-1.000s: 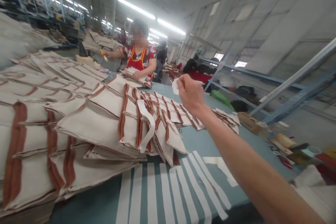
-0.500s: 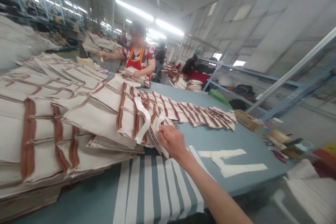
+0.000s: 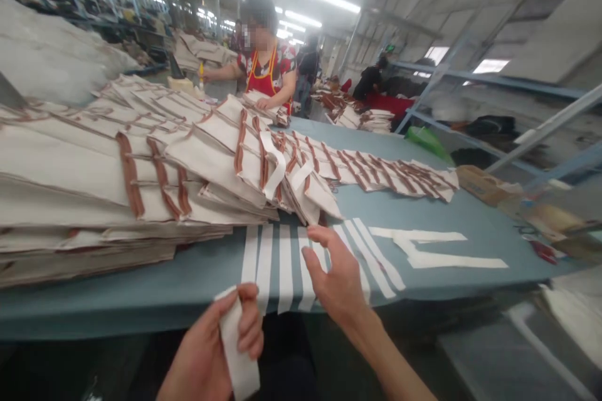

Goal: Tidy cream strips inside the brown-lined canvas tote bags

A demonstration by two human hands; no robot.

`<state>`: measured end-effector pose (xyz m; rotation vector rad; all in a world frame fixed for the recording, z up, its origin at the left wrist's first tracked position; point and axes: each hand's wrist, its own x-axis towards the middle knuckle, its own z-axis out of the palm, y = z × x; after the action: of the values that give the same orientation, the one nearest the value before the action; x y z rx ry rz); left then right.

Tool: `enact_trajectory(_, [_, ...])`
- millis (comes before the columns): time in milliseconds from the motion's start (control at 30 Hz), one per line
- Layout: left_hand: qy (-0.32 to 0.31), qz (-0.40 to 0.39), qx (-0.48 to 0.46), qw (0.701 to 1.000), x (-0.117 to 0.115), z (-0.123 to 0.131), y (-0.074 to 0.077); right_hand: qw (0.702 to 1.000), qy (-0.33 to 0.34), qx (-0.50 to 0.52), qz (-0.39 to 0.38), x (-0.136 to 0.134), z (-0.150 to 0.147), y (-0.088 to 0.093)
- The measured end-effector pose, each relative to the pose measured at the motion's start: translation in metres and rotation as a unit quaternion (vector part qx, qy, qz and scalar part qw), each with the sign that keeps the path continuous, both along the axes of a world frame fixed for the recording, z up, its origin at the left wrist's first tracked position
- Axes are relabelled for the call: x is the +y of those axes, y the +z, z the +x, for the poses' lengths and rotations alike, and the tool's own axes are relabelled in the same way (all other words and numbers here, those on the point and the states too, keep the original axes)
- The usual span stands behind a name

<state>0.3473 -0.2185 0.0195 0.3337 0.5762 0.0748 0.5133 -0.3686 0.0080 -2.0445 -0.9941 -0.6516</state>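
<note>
In my left hand (image 3: 200,344), at the bottom of the view, a white fabric strip (image 3: 237,341) hangs down, pinched between thumb and fingers. My right hand (image 3: 337,276) is open and empty, thumb and fingers apart, over a row of white strips (image 3: 285,269) laid side by side at the table's front edge. It partly covers some of them. Just beyond it lies a stack of cream fabric pieces with brown edging (image 3: 221,156). One curled white strip (image 3: 274,166) rests on top of the stack, and a shorter white piece (image 3: 301,174) lies beside it.
Larger cream pieces (image 3: 61,169) are piled on the left of the blue-green table (image 3: 324,131). Pale angled strips (image 3: 451,258) lie to the right. A cardboard box (image 3: 484,185) stands near the right edge. Across the table, a co-worker in a red apron (image 3: 264,83) holds a yellow-handled tool (image 3: 201,72).
My right hand has drawn back from the stack toward the row of strips and opened. My left hand has come into view with a white strip. The view has shifted.
</note>
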Motion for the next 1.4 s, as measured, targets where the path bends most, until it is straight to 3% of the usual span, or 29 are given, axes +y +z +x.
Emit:
enact_trajectory(133, [0.08,-0.056,0.068,0.993,0.006,0.02,0.047,0.991,0.057,0.114,0.027,-0.02,-0.071,-0.008])
enact_trajectory(267, [0.105,-0.081,0.075,0.988,0.006,0.019,0.064,0.989,0.098,0.097,0.053,-0.022,-0.112,-0.01])
enact_trajectory(500, [0.145,-0.087,0.074,0.983,0.006,0.006,0.067,0.993,0.095,-0.07,0.026,-0.006,-0.132,-0.023])
enact_trajectory(833, [0.161,-0.076,0.076,0.981,0.004,-0.004,0.073,0.991,0.039,-0.115,0.062,0.009,-0.14,-0.029])
enact_trajectory(1400, [0.159,-0.081,0.074,0.981,0.014,-0.002,0.055,0.99,0.123,-0.008,0.073,0.011,-0.147,-0.036])
